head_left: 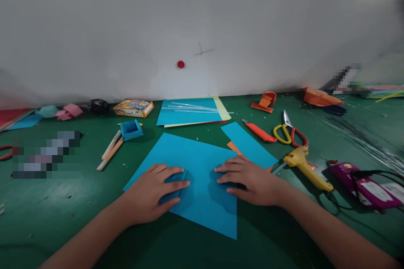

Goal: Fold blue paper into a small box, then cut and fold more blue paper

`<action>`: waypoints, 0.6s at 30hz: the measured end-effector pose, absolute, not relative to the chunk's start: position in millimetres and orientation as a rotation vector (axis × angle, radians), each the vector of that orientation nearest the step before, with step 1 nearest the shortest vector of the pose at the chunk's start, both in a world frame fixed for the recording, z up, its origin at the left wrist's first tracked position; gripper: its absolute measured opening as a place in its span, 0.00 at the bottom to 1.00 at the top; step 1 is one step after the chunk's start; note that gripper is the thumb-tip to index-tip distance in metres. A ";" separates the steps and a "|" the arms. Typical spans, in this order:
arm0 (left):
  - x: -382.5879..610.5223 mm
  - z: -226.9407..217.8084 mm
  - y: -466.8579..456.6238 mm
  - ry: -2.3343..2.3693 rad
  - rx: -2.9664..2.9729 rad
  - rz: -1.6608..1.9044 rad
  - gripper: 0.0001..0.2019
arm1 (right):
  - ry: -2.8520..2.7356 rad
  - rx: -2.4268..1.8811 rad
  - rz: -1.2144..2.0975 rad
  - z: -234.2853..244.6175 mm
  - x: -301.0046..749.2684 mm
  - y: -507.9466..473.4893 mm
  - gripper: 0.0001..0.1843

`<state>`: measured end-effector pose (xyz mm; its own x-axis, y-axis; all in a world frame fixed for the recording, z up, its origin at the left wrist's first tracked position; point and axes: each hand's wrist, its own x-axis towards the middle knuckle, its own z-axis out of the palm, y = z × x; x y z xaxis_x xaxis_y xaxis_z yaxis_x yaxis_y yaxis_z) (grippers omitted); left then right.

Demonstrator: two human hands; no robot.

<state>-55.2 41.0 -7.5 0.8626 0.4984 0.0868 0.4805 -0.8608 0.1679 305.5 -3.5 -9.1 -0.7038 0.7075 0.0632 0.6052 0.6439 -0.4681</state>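
Note:
A sheet of blue paper (202, 201) lies at a slant on the green table in front of me. My left hand (158, 191) rests on its left part with the fingers apart; a darker blue patch shows beneath them, and I cannot tell whether it is a fold or shadow. On the right part of the sheet, my right hand (244, 180) lies with its fingers stretched toward the left one. Neither hand grips anything visible. Just beyond the right hand is a blue paper strip (248, 143), partly over an orange piece (234, 148).
To the right are a cutter knife (260, 132), scissors (290, 130), a yellow glue gun (307, 168) and a purple corded device (362, 183). Glue sticks lie on stacked paper (189, 115) at the back. A blue paper box (131, 129) and cardboard box (134, 108) stand left; a white wall (126, 42) rises behind.

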 end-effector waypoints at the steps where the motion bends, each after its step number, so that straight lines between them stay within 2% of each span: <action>1: -52.8 -5.6 37.7 0.758 2.889 0.181 0.21 | -2.620 -1.077 0.612 -8.5 305.8 -3.3 0.19; 11: -42.0 -5.5 22.8 0.509 2.769 0.302 0.16 | -2.533 -1.195 0.546 -7.2 315.0 2.0 0.18; 15: -44.9 -9.4 42.9 0.652 2.897 0.118 0.27 | -2.360 -1.406 0.446 1.8 338.2 11.2 0.23; 18: -45.8 -11.1 53.2 0.721 2.890 0.034 0.31 | -2.253 -1.787 0.329 2.4 369.3 31.1 0.32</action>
<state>-45.8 53.2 -11.1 0.8834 0.4684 -0.0171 0.4647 -0.8705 0.1623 369.3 31.1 2.4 -0.2186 0.9744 0.0520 0.9188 0.2235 -0.3255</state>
